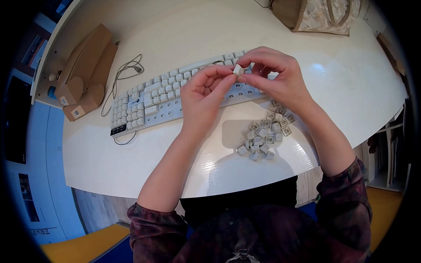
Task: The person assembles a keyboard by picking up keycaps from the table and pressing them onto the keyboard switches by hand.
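Observation:
A small white keycap (238,70) is pinched between the fingertips of my left hand (207,90) and my right hand (276,74), above the keyboard. Beneath them the white keyboard (164,108) lies at a slant on the table. Many keycaps sit on it, while the rows nearest me show bare switches. Part of the keyboard is hidden behind my hands. A pile of loose keycaps (258,139) lies below my right hand, some upside down with their hollow undersides showing.
Brown cardboard pieces (85,65) stand at the table's left edge, beside a coiled grey cable (127,65). At the far right is a beige and brown bag (313,15). The white table (175,26) has a curved near edge.

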`<state>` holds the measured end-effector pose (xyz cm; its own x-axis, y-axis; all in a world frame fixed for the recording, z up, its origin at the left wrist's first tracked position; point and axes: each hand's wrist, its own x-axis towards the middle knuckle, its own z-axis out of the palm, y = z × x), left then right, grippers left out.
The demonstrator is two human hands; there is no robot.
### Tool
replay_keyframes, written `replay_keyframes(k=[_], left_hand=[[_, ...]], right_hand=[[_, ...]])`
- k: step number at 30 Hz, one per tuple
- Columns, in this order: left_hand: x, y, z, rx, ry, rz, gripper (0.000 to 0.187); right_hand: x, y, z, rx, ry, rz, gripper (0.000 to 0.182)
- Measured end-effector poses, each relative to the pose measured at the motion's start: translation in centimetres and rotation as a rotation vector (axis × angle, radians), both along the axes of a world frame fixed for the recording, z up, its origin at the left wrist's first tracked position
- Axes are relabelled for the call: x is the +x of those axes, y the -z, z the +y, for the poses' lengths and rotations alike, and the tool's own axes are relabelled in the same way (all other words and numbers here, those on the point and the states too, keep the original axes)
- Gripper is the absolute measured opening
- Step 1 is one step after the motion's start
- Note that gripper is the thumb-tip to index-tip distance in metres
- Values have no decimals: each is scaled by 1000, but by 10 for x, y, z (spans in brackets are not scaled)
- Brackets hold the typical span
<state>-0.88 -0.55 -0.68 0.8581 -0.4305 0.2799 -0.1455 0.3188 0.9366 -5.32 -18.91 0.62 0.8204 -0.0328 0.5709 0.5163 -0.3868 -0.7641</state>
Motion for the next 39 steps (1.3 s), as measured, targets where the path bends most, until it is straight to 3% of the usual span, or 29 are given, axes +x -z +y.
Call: replay_keyframes(k=[6, 9, 12, 16, 22, 28, 39], left_hand=[[1, 5, -1, -42, 42, -55, 19], [-2, 5, -4, 108, 7, -61, 23], [3, 10, -4, 561, -147, -837, 30], [10, 17, -3, 715, -120, -1070, 29], [9, 13, -3, 772, -155, -1127, 24], [5, 11, -7, 783, -166, -1068, 21], [0, 9, -15, 852, -170, -1213, 49]], right_hand=[[0, 0, 1, -22, 28, -81, 20], [0, -4, -6, -22, 92, -27, 21], [0, -11, -24, -25, 136, 102, 22], [1, -16, -31, -85, 151, 186, 21], [-7, -24, -40, -330, 148, 452, 21], [-6, -14, -51, -380, 94, 485, 18], [-2, -9, -55, -421, 66, 462, 21]])
